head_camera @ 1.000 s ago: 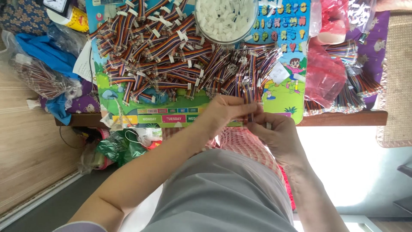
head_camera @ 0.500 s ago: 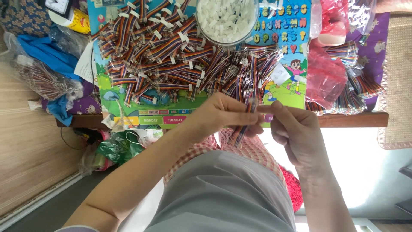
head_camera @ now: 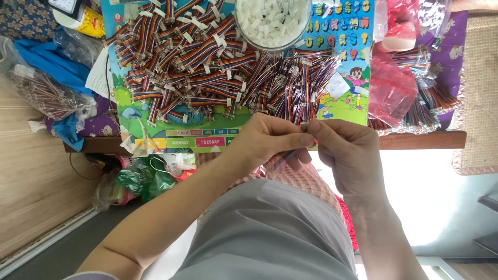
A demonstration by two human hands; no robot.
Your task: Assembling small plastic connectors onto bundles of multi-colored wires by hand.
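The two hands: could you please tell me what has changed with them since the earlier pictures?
The left hand and right hand have drawn back from the wire pile towards the body, meeting fingertip to fingertip on one striped wire below the table edge. The pile, the bowl and the bags stayed put.

A heap of striped ribbon-cable pieces (head_camera: 207,62) covers a colourful children's poster (head_camera: 181,136) on the wooden table (head_camera: 420,140). A clear bowl of white connectors (head_camera: 272,21) sits above the heap. A red plastic bag (head_camera: 391,88) lies right, a blue bag (head_camera: 44,57) left, and green wrapping (head_camera: 140,179) is below the table edge.
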